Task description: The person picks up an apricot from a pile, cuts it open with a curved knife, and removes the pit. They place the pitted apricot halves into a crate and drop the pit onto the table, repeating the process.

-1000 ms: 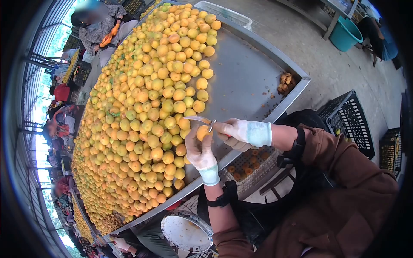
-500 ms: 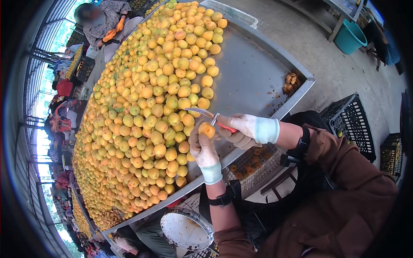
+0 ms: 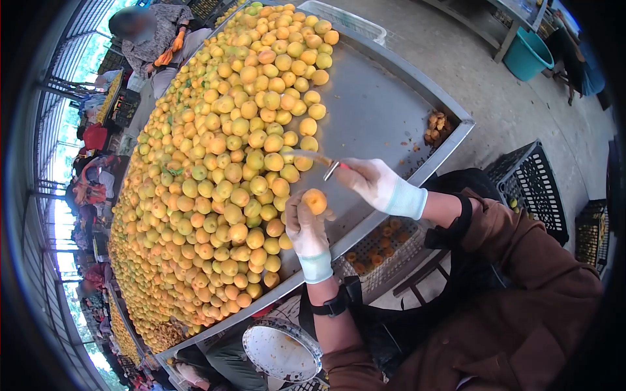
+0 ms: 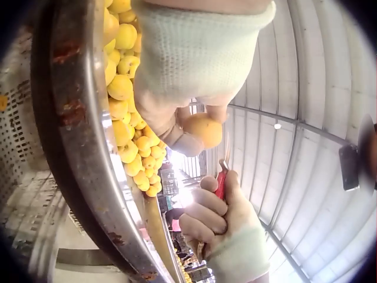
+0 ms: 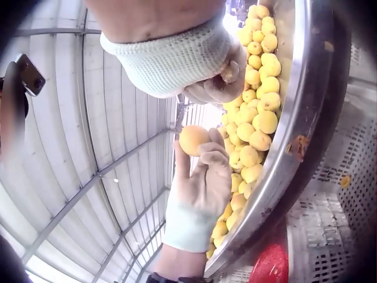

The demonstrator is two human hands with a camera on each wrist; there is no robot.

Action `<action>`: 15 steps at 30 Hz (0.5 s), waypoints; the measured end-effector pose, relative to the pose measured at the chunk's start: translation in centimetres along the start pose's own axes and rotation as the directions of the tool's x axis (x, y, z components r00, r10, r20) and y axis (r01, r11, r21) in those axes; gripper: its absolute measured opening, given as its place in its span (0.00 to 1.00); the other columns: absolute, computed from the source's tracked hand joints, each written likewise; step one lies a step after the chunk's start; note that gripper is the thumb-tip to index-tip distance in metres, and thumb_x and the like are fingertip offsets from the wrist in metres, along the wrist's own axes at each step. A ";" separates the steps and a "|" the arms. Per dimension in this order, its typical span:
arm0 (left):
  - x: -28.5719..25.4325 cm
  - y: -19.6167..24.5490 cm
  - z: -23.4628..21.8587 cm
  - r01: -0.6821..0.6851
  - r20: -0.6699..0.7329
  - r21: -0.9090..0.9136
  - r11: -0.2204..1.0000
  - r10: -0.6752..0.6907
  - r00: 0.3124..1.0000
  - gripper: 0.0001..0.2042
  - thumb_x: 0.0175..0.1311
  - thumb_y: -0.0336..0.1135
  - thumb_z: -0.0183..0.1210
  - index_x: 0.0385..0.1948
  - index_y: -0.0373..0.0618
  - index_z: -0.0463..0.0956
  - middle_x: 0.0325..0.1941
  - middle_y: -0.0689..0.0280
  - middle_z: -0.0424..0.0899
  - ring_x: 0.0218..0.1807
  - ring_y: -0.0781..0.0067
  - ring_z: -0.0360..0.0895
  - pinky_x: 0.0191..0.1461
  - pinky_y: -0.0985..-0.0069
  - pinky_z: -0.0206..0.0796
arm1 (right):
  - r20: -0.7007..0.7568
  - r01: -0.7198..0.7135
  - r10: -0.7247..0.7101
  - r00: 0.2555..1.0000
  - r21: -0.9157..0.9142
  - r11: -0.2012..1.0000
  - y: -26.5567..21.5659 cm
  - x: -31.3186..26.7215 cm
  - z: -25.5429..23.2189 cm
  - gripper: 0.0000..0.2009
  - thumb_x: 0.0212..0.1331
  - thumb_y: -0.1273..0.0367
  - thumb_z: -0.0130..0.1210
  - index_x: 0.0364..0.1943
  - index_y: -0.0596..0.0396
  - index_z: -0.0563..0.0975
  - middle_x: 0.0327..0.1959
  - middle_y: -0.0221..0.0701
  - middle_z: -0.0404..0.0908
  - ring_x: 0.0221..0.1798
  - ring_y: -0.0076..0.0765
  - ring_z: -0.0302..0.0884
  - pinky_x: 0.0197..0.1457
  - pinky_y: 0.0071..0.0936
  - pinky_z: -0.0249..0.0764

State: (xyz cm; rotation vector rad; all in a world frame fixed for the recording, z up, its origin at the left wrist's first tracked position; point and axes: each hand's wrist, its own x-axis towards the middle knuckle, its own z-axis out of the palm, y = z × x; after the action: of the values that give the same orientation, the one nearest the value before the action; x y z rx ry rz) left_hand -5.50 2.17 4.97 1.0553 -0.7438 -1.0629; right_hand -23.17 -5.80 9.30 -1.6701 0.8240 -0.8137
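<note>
Between thumb and fingers, the gloved left hand [image 3: 307, 229] holds a yellow-orange fruit [image 3: 314, 201] at the pile's right edge. The gloved right hand [image 3: 381, 187] grips a curved knife by its red handle [image 4: 221, 184]; its thin blade [image 3: 306, 155] points left over the heaped fruit [image 3: 228, 189]. Blade and held fruit are apart. In the right wrist view the left hand [image 5: 203, 183] pinches the fruit [image 5: 194, 140] from below, while the right hand's fingers are curled, the knife hidden there.
The metal table's raised rim [image 3: 437, 156] runs in front. Brown scraps [image 3: 435, 128] lie in its right corner. Below stand a perforated crate [image 3: 398, 257] with fruit pieces and a white bucket [image 3: 282, 352]. A black crate [image 3: 538, 189] is at right; other people sit along the far side.
The right hand has moved away from the left, taking the knife off the fruit. The left hand still holds the fruit, now more exposed to view.
</note>
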 end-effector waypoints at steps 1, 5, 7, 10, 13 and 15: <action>0.1 0.1 -0.2 0.060 0.032 -0.099 0.993 -0.057 0.998 0.23 0.69 0.46 0.57 0.55 0.34 0.66 0.49 0.57 0.77 0.36 0.72 0.77 0.38 0.75 0.72 | -0.031 0.019 -0.019 0.999 0.008 1.000 -0.1 0.2 -0.3 0.17 0.70 0.58 0.48 0.46 0.61 0.74 0.31 0.50 0.77 0.39 0.61 0.76 0.37 0.36 0.72; -0.1 0.5 0.4 0.110 0.066 -0.213 0.971 -0.098 0.993 0.22 0.73 0.41 0.51 0.59 0.33 0.64 0.50 0.57 0.77 0.38 0.76 0.74 0.40 0.78 0.68 | -0.019 0.052 -0.051 0.999 0.022 0.998 -0.2 0.1 -0.8 0.17 0.68 0.61 0.50 0.47 0.64 0.73 0.27 0.40 0.74 0.29 0.33 0.69 0.37 0.29 0.70; 0.0 0.5 0.2 0.101 0.071 -0.209 0.973 -0.088 0.994 0.22 0.74 0.41 0.50 0.61 0.33 0.63 0.51 0.57 0.77 0.39 0.77 0.74 0.41 0.77 0.68 | 0.015 0.061 -0.061 0.998 0.004 0.998 -0.3 0.1 -0.8 0.16 0.68 0.62 0.51 0.47 0.64 0.74 0.27 0.39 0.74 0.30 0.33 0.69 0.38 0.28 0.69; 0.1 0.7 -0.3 0.074 0.079 -0.217 0.973 -0.058 0.995 0.22 0.74 0.42 0.49 0.62 0.34 0.63 0.50 0.57 0.77 0.39 0.76 0.73 0.41 0.76 0.67 | -0.011 0.174 -0.174 0.985 0.004 0.985 0.2 0.0 -0.5 0.14 0.67 0.64 0.52 0.47 0.63 0.73 0.27 0.38 0.73 0.30 0.32 0.68 0.37 0.28 0.68; 0.5 1.0 -1.6 0.014 0.096 -0.228 0.974 0.009 0.995 0.23 0.74 0.43 0.50 0.61 0.35 0.63 0.51 0.55 0.78 0.41 0.73 0.75 0.44 0.75 0.69 | 0.061 -0.006 0.001 0.998 0.080 0.997 -0.3 -0.2 -1.2 0.15 0.66 0.62 0.53 0.43 0.64 0.74 0.25 0.38 0.71 0.29 0.29 0.65 0.34 0.30 0.65; 0.6 1.3 -2.1 -0.025 0.106 -0.230 0.973 0.051 0.993 0.24 0.73 0.45 0.51 0.61 0.35 0.63 0.51 0.53 0.78 0.44 0.70 0.77 0.48 0.74 0.71 | 0.089 0.067 -0.065 0.994 -0.019 0.998 -0.3 -0.2 -1.2 0.14 0.66 0.62 0.53 0.42 0.60 0.75 0.26 0.40 0.72 0.30 0.40 0.70 0.34 0.33 0.67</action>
State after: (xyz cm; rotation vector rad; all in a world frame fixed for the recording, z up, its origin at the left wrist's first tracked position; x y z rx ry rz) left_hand -3.02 2.43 5.44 0.7875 -0.7091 -1.1518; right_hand -24.21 -6.16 9.78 -1.7479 0.7224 -0.7725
